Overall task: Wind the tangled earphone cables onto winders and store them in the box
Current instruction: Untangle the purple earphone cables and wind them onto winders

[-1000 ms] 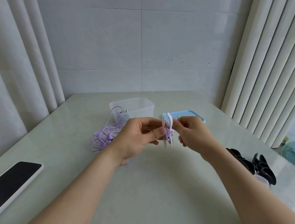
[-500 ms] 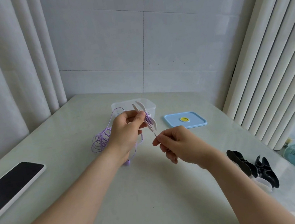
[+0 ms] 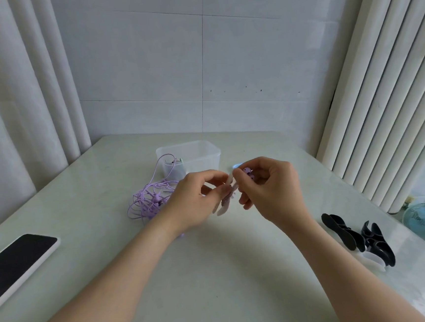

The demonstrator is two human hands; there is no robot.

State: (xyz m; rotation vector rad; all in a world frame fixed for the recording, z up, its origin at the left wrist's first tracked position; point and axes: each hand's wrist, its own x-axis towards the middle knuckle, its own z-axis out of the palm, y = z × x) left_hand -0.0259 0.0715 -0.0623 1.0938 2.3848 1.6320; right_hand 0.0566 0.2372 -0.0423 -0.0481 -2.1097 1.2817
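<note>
Our left hand (image 3: 194, 203) pinches the flat white plastic winder (image 3: 224, 202) between thumb and curled fingers, above the pale green table (image 3: 216, 276). Our right hand (image 3: 273, 189) grips the purple earbuds (image 3: 248, 173) in curled fingers at the winder's upper end. The tangled purple earphone cable (image 3: 148, 202) lies on the table beside the left hand, in front of the clear plastic box (image 3: 197, 151).

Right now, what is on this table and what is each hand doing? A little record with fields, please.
left hand: holds a white winder
right hand: holds purple earbuds beside the winder
cable: purple tangle, lying left of the hands
box: clear, lid off, behind the hands
spare winders: black, near the right edge
phone: screen up, far left
</note>
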